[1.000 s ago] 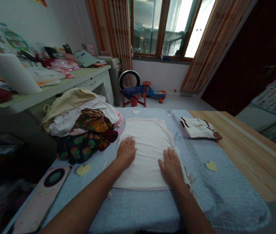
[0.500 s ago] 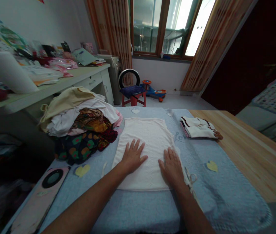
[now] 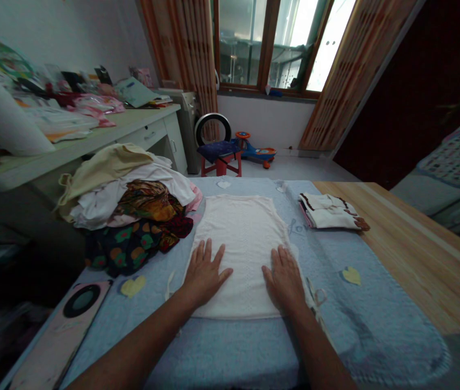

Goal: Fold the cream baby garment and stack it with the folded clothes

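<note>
"While you work at the white top (image 3: 250, 233), is your grip on anything?"

"No, it's released: your left hand (image 3: 204, 277) rests palm down, fingers spread, near the top's left edge, and your right hand (image 3: 284, 277) lies flat by its right edge. Nothing is pinched."

"What has just changed?"

"Half a second ago your left hand was further in; it has slid outward, while your right has hardly moved. That leaves the middle uncovered between your hands, and I'd judge it well spread, bar faint creases."

"Where does the top lie?"

"In front of you, on the blue blanket (image 3: 238, 346) over the table (image 3: 416, 254), with what look like tie strings (image 3: 318, 297) trailing by its right edge."

"And around it?"

"On your left, a heap of clothes (image 3: 132, 189) sits just beside it, so room looks tight there. Nearer you lies what seems a pink phone (image 3: 61, 336). On your right, the folded clothes (image 3: 329, 211) are apart from it. Beyond the table stand a red stool (image 3: 220, 165) and a toy car (image 3: 258, 154), neither in your way."
</note>
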A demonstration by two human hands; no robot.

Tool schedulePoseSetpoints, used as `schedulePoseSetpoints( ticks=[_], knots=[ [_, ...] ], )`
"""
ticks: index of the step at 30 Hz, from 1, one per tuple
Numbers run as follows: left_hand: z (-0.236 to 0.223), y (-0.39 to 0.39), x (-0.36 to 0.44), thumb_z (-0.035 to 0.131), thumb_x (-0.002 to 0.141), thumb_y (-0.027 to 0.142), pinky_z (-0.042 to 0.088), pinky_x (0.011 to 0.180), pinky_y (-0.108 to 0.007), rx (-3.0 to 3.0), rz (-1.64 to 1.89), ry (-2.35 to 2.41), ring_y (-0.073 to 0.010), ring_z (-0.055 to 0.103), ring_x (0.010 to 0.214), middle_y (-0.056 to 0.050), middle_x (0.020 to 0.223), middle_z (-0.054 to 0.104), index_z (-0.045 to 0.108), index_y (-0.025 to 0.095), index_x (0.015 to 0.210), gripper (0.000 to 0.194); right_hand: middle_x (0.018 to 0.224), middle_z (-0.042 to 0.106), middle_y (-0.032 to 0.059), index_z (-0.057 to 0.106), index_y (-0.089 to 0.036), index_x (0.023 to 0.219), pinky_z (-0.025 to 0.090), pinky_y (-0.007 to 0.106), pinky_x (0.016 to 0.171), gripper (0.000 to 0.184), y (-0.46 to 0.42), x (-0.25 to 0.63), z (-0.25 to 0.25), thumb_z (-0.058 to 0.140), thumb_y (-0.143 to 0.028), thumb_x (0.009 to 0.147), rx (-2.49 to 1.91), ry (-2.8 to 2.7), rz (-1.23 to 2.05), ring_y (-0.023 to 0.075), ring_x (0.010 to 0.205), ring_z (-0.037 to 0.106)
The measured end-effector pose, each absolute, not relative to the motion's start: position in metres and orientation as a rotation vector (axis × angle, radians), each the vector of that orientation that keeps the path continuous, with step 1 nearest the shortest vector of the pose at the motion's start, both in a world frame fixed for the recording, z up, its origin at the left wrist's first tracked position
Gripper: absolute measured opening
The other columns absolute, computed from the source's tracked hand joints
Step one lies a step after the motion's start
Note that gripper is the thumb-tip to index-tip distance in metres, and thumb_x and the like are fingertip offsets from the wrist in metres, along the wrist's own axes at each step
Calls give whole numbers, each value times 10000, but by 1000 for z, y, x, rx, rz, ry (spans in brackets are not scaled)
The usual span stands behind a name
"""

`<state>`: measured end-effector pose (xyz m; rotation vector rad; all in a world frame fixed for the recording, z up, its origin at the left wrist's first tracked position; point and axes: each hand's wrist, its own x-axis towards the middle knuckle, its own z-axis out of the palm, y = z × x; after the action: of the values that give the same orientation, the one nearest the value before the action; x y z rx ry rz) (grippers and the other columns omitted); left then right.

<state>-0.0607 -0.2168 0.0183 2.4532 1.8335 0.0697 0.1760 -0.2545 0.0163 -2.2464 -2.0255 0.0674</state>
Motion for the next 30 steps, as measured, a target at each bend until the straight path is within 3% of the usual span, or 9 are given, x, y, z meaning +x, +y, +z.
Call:
schedulePoseSetpoints(
  ticks=[6, 10, 16, 21, 30],
  knots=[
    [34, -202, -59, 431, 937, 508, 218, 1163, -484, 2309, -44, 1877, -363, 173, 1471, -218, 1580, 229, 342, 105, 1491, 691, 1572, 282, 171, 403, -69, 1461, 130, 386, 1188, 625, -254, 176, 16, 416, -410, 937, -2248, -2028, 93, 286, 1461, 224],
    [39, -185, -39, 391, 963, 418, 219, 1181, -413, 2375, 47, 1766, -303, 182, 1478, -198, 1583, 236, 330, 49, 1481, 639, 1567, 291, 177, 413, -65, 1455, 145, 383, 1184, 621, -254, 176, 17, 419, -405, 935, -2244, -2028, 79, 290, 1457, 235],
    [27, -159, -26, 377, 972, 459, 223, 1184, -410, 2438, 158, 1743, -276, 177, 1483, -160, 1601, 211, 303, 91, 1498, 646, 1568, 292, 170, 412, -74, 1459, 141, 384, 1186, 620, -254, 175, 18, 406, -413, 939, -2244, -2030, 73, 281, 1463, 223],
    [14, -143, -46, 380, 954, 549, 211, 1170, -464, 2395, 104, 1960, -340, 218, 1463, -205, 1574, 261, 359, 118, 1477, 679, 1574, 277, 171, 402, -74, 1465, 148, 380, 1184, 622, -255, 175, 18, 412, -404, 938, -2260, -2026, 68, 281, 1462, 227],
    [8, -148, -49, 340, 956, 565, 173, 1166, -484, 2470, 202, 2016, -340, 226, 1459, -188, 1567, 292, 356, 158, 1487, 669, 1570, 272, 195, 410, -64, 1457, 159, 397, 1180, 609, -255, 174, 16, 410, -394, 946, -2250, -2060, 34, 298, 1462, 224]
  ],
)
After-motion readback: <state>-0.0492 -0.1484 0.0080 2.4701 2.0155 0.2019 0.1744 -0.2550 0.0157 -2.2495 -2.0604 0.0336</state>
